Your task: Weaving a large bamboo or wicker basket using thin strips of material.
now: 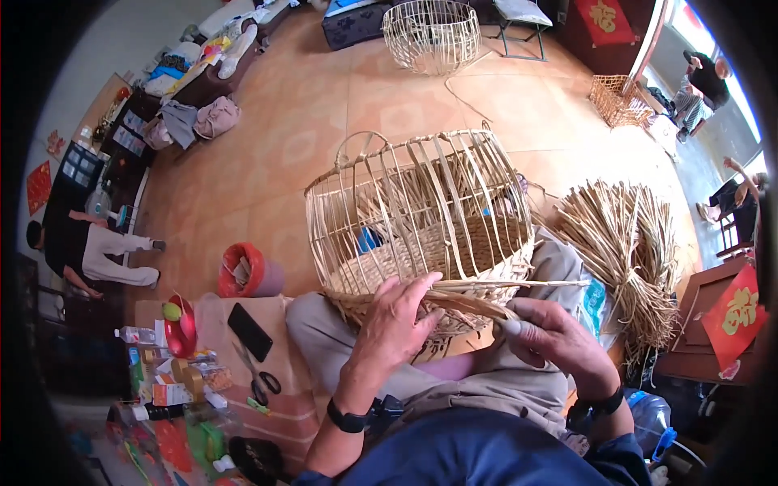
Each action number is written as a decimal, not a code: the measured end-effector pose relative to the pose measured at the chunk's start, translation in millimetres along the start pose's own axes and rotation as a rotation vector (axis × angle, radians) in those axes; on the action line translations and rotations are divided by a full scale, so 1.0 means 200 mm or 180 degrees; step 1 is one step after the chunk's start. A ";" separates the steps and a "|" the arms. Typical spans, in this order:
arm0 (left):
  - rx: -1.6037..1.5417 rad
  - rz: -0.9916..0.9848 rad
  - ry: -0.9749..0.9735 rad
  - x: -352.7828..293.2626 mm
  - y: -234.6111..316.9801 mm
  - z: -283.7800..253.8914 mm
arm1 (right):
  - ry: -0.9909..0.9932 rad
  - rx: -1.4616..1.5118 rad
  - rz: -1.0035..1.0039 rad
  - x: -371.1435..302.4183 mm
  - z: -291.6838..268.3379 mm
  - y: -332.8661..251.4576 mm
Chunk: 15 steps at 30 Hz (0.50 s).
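A half-woven straw basket (466, 243) lies tilted across my lap, with a closely woven base and side and an open lattice of upright stakes above. My left hand (389, 328) is at its near edge, fingers and thumb closed around a flat dried straw strand (470, 305). My right hand (559, 336) pinches the right part of that strand between thumb and fingers; its thumb tip looks grey, as if covered. A thin stalk (559, 283) runs along just above the strand. My left fingertips partly hide the basket's edge.
A large bundle of dried stalks (620, 243) is at my right. Scissors (259, 381), a phone (250, 332) and small bottles lie on the cloth-covered surface at left, beside a red-lined bin (251, 271). Another basket frame (431, 40) stands ahead. Other people are at both sides.
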<state>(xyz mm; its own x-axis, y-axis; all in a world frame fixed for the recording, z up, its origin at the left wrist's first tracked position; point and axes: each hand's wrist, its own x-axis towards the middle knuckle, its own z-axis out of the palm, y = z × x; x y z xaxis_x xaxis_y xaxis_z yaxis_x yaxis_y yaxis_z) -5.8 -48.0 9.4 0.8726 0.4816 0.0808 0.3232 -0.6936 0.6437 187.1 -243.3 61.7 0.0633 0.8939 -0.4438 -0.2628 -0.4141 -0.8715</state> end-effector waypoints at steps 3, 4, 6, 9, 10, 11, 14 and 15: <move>0.0059 0.0219 0.0427 0.01 -0.07 0.07 | -0.0012 0.0304 -0.0273 0.02 0.05 -0.13; 0.0083 0.0313 0.0753 0.00 -0.08 0.09 | -0.0064 0.0556 -0.0547 0.03 0.06 -0.15; 0.0069 0.0080 0.0943 0.00 -0.07 0.12 | 0.0084 0.0979 -0.1633 0.07 0.02 -0.13; -0.0050 0.0023 0.1182 0.03 -0.07 0.18 | 0.0381 0.2020 -0.1913 0.20 -0.09 0.07; 0.0027 0.0001 0.1222 0.04 -0.06 0.19 | 0.0592 0.1033 -0.1439 0.22 -0.06 0.05; 0.0171 -0.0065 0.1261 0.03 -0.08 0.20 | 0.0725 0.0094 -0.0957 0.28 0.02 0.06; 0.0198 -0.0018 0.1180 0.03 -0.07 0.18 | 0.0485 -0.0181 -0.0862 0.41 0.15 0.12; 0.0195 -0.0008 0.1183 0.02 -0.09 0.19 | 0.0492 -0.0186 -0.0869 0.46 0.15 0.12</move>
<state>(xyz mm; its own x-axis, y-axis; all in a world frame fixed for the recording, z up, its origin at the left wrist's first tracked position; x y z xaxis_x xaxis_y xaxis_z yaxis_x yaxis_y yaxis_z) 6.1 -53.4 -30.0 0.6831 0.6370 0.3572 0.3563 -0.7176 0.5984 157.4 -167.0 5.9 0.2707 0.9385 -0.2145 -0.1605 -0.1757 -0.9713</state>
